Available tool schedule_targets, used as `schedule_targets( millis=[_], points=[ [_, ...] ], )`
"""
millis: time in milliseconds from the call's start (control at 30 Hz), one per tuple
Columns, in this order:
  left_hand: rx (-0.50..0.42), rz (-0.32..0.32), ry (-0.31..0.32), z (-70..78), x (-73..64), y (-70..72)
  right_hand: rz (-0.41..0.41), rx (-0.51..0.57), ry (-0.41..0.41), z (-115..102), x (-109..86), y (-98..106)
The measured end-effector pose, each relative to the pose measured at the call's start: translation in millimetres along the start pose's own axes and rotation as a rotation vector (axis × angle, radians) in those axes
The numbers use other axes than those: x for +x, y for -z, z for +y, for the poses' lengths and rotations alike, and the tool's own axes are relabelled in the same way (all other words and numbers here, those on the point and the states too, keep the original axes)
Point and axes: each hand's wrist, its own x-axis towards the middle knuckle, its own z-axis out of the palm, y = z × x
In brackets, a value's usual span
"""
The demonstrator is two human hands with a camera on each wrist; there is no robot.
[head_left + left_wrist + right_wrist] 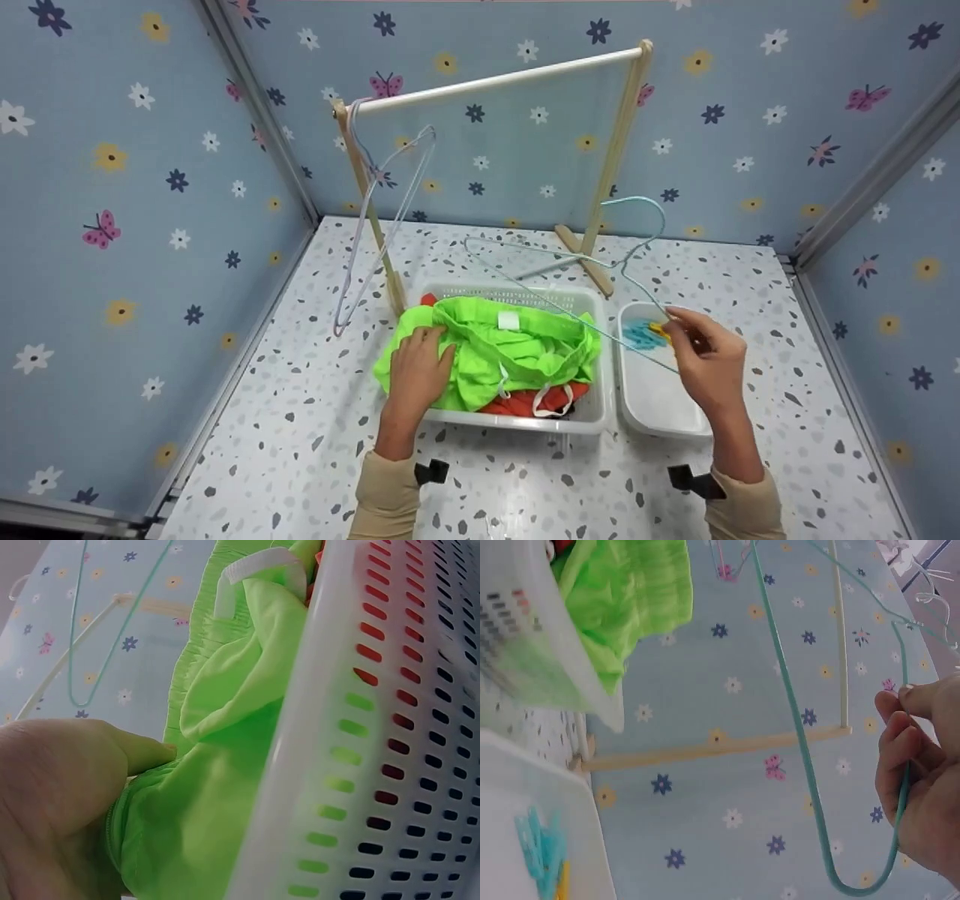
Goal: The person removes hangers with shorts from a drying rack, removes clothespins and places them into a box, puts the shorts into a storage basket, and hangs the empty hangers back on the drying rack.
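Observation:
Bright green shorts [480,367] with a white tag and drawstring lie bunched over the white basket [517,424]. My left hand [420,367] grips the shorts' left side; in the left wrist view its thumb [142,754] presses on the fabric near the gathered waistband, its other fingers mostly hidden. My right hand [709,356] holds a teal wire hanger [663,214] by one end, hook up, above the basket and the small white tub. In the right wrist view, fingers wrap the hanger's wire [801,735] close to its bent corner.
Behind the basket stands a wooden rack with a white bar [487,82]. Pale hangers [365,214] hang at its left end. Red cloth [517,405] lies under the shorts. At right, the tub [660,394] holds teal and yellow clothespins [641,336]. Patterned walls enclose the table.

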Motion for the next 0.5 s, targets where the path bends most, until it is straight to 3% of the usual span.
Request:
schedule_targets(
  millis=[200,333,500],
  points=[
    [0.003,0.057,0.047,-3.6,-1.1,3.4,-0.120,0.400,-0.194,-24.2,1.0,-17.0],
    [-0.045,0.100,0.070,-7.3,-3.8,6.4,-0.208,0.596,-0.199,-30.1,1.3,-26.4],
    [-0.175,0.208,0.041,-9.8,-8.3,19.0,-0.228,0.683,-0.152,-41.5,9.0,-37.4]
  ],
)
